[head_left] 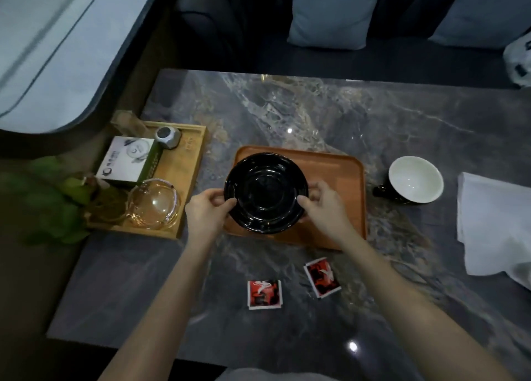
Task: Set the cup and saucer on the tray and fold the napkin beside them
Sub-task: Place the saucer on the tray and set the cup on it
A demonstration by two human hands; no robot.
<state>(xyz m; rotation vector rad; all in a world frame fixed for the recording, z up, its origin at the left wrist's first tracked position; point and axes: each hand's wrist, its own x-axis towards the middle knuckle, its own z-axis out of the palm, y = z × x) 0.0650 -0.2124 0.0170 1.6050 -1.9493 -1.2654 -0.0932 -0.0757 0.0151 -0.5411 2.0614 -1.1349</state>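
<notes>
A glossy black saucer (pixel 265 192) is over the left part of the orange-brown tray (pixel 339 179); whether it rests on the tray I cannot tell. My left hand (pixel 208 208) grips its left rim and my right hand (pixel 323 205) grips its right rim. The cup (pixel 413 179), black outside and white inside, stands on the marble table to the right of the tray, its handle pointing left. The white napkin (pixel 494 222) lies unfolded at the table's right edge.
Two red sachets (pixel 264 294) (pixel 322 277) lie on the table (pixel 287 116) in front of the tray. A bamboo tray (pixel 195 162) at the left holds a box (pixel 128 162), a glass teapot (pixel 153 204) and a small metal jar (pixel 167 136). A sofa with cushions is behind.
</notes>
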